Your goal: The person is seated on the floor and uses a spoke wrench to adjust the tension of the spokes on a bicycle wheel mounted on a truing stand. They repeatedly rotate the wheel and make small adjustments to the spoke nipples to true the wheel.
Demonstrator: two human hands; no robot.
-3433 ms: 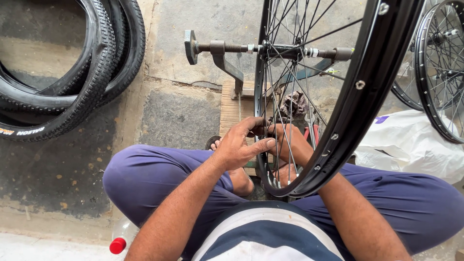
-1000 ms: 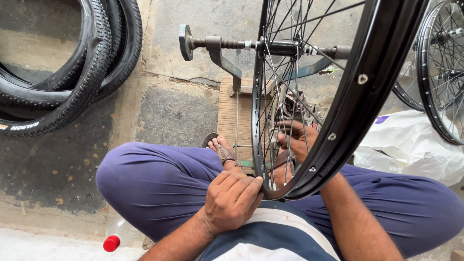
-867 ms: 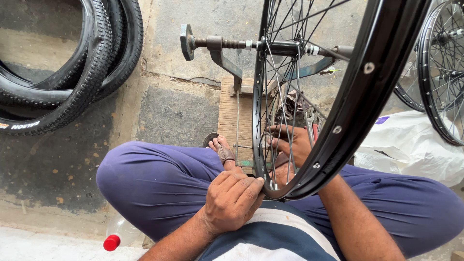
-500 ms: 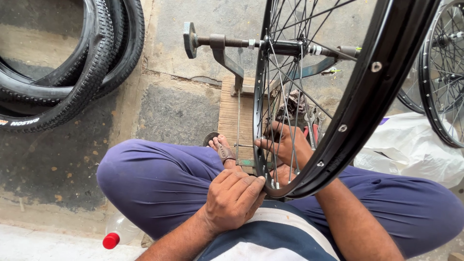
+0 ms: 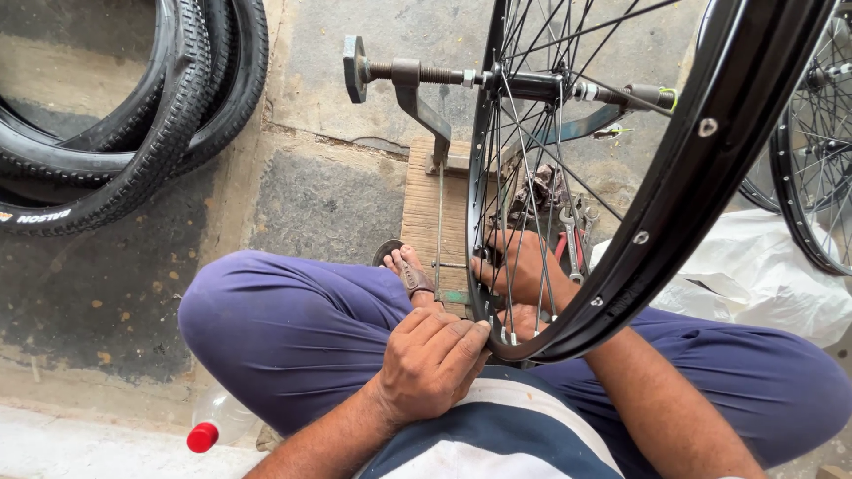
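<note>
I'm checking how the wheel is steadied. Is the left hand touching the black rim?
Touching. The head view shows the left hand with its fingertips pressed against the lower edge of the black rim, no gap between them.

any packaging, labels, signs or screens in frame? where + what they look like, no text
Clear plastic bottle, red cap, lying on the floor by the person's left knee, bottom left.
White plastic bag or sheet, crumpled, on the ground at right behind the black wheel rim.
Printed marking, white and orange, on the sidewall of the black tyre, far left.
No signs or screens.
</note>
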